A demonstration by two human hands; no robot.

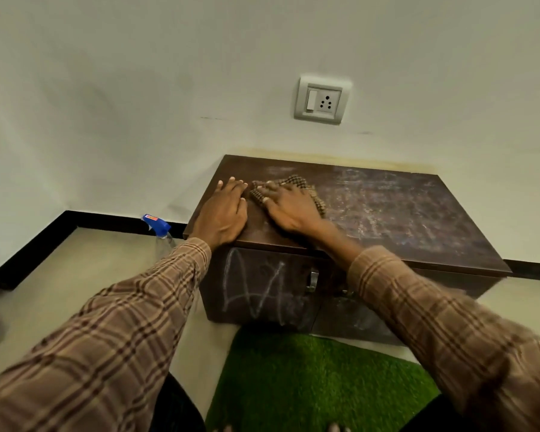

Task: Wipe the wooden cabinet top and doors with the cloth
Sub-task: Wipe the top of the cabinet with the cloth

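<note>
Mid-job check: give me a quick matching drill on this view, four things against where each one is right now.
1 cloth
2 spray bottle
3 wall socket
4 green mat

A on the floor in front of the cabinet
B under the right hand on the cabinet top
C on the wall above the cabinet
D on the floor left of the cabinet

Pairs: 1-B, 2-D, 3-C, 4-A
</note>
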